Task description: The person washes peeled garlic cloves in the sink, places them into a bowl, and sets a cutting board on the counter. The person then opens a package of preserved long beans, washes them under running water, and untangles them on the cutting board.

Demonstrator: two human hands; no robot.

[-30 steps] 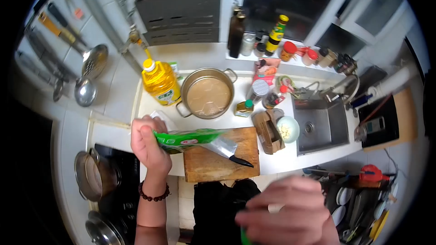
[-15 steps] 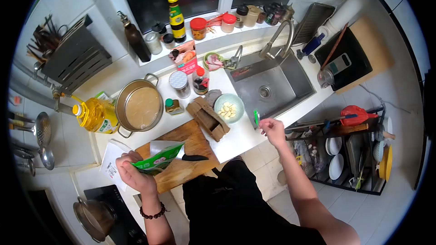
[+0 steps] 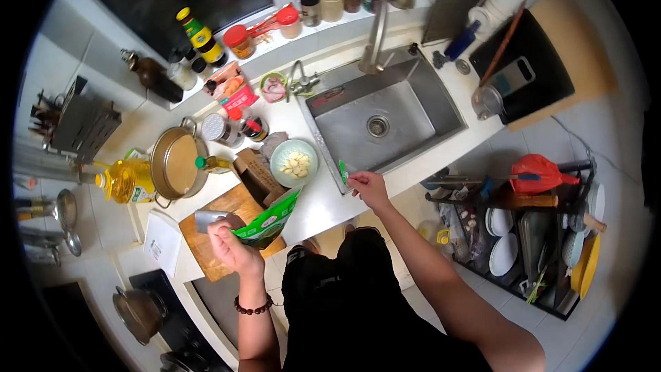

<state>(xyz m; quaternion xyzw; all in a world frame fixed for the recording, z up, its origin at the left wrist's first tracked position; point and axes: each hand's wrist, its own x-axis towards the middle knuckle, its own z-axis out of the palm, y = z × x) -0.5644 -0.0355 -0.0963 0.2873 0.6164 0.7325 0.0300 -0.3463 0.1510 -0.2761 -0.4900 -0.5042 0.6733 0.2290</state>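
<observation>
My left hand [image 3: 236, 246] is closed around one end of a green plastic packet [image 3: 270, 224], above the right side of a wooden cutting board [image 3: 204, 253]. A broad knife blade [image 3: 212, 220] lies on the board, partly hidden by the hand and packet. Over the counter at the front edge of the sink, my right hand [image 3: 370, 189] pinches a small green strip [image 3: 342, 171], seemingly plastic. Left of this hand, a pale green bowl [image 3: 277, 174] holds peeled garlic cloves [image 3: 295, 164]. Beside the bowl stands a brown cardboard box [image 3: 256, 176], partly covered by the packet.
A steel sink [image 3: 414, 148] with a faucet [image 3: 374, 41] is set into the counter. To the left stand a large pot [image 3: 162, 165] and an oil jug [image 3: 127, 180]. Jars and bottles line the windowsill. A dish rack [image 3: 513, 262] stands at the right.
The view has swung towards the right. My left hand has carried the green packet rightwards, closer to the cardboard box and bowl. My right hand still pinches the small strip near the sink.
</observation>
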